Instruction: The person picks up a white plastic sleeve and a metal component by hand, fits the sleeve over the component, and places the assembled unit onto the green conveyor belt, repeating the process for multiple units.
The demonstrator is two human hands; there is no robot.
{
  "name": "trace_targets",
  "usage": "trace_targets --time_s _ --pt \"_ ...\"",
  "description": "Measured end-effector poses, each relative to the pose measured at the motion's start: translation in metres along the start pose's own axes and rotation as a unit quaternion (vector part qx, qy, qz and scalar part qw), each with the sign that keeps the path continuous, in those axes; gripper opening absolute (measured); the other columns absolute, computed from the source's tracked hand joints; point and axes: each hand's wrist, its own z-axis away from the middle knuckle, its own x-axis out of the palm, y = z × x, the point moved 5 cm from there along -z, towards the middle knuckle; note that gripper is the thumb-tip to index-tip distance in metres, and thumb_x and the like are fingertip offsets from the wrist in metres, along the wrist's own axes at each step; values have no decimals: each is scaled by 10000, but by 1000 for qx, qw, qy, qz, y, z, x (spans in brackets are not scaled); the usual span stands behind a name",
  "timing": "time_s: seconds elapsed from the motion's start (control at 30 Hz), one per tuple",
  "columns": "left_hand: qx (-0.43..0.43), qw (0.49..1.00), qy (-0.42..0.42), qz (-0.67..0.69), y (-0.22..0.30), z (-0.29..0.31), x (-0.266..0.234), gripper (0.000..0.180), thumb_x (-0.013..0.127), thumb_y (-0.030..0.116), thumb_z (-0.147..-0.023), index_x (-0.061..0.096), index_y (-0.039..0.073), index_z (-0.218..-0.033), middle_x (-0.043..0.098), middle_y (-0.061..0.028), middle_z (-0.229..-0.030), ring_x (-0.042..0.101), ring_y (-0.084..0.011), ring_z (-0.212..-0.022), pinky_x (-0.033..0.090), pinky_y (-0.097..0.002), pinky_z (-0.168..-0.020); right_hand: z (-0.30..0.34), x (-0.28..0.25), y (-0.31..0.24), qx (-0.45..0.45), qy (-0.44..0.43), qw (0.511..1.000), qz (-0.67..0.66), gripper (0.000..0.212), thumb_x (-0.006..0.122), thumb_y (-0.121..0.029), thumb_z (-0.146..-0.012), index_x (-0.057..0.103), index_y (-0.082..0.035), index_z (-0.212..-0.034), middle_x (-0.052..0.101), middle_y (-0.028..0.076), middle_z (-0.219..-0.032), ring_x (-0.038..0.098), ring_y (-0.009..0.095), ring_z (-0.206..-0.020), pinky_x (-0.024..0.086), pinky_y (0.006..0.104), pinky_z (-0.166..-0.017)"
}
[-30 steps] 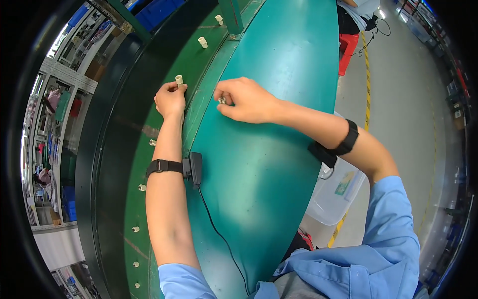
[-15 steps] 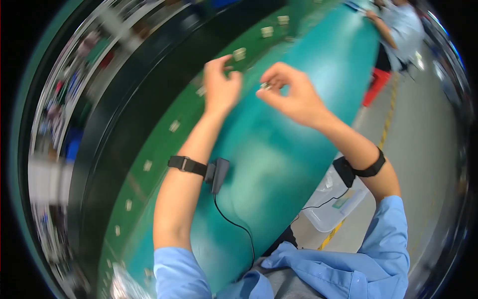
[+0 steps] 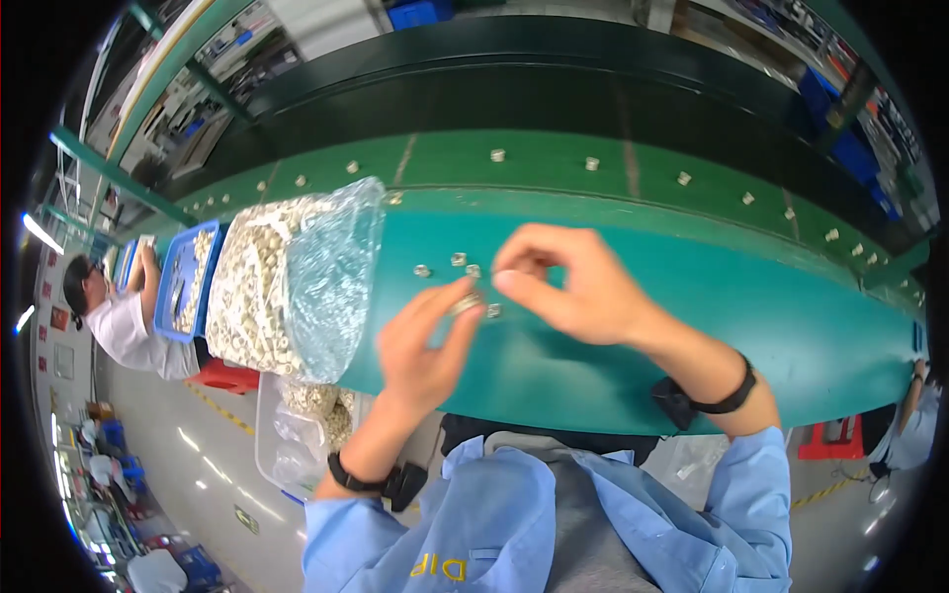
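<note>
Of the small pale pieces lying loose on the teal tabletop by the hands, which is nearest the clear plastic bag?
The leftmost piece, on the side toward the plastic bag; the other loose pieces sit farther right, nearer the right hand.

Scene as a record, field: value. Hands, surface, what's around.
left: left hand at a small off-white part, grip unclear
right: right hand beside it, bent, contents hidden
surface: smooth teal tabletop, loose small pale parts near hands
bag: clear plastic bag of off-white pieces, left of hands
beyond: flat green strip bearing spaced pale pieces
</note>
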Motion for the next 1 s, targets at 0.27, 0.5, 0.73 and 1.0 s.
trace_targets --time_s 0.27,0.5,0.73,1.0 --pt "-217 892 369 149 -91 164 -140 241 625 -64 -972 598 -50 -1211 715 -195 -1060 719 -258 -931 600 -375 -859 -184 277 90 -127 -221 872 419 247 636 -230 -914 724 -52 -1061 622 140 -1144 544 309 -1185 428 462 -1012" --pt "-296 847 421 131 -114 220 -155 220 580 -31 -996 609 -67 -1210 686 -130 -1033 661 -191 -896 553 -327 -854 -238 352 110 -144 -92 932 319 225 649 -196 -837 719 -45 -988 649 139 -1112 570 330 -1166 469 468 -943" --pt "-275 873 362 175 -119 195 -152 316 577 -36 -994 620 -99 -1300 639 -132 -1133 646 -174 -918 552 -310 -846 -241 341 113 -170 -229 885 369 207 644 -178 -814 684 -25 -947 656 152 -983 629 352 -1030 517 482 -878" --pt "-248 875 347 228 -106 171 -131 324 565 -31 -999 610 -100 -1313 639 -141 -1140 639 -179 -936 541 -323 -856 -237 326 115 -304 -165 892 292 163 638 -139 -871 682 2 -940 640 137 -962 649 342 -876 535 452 -810"
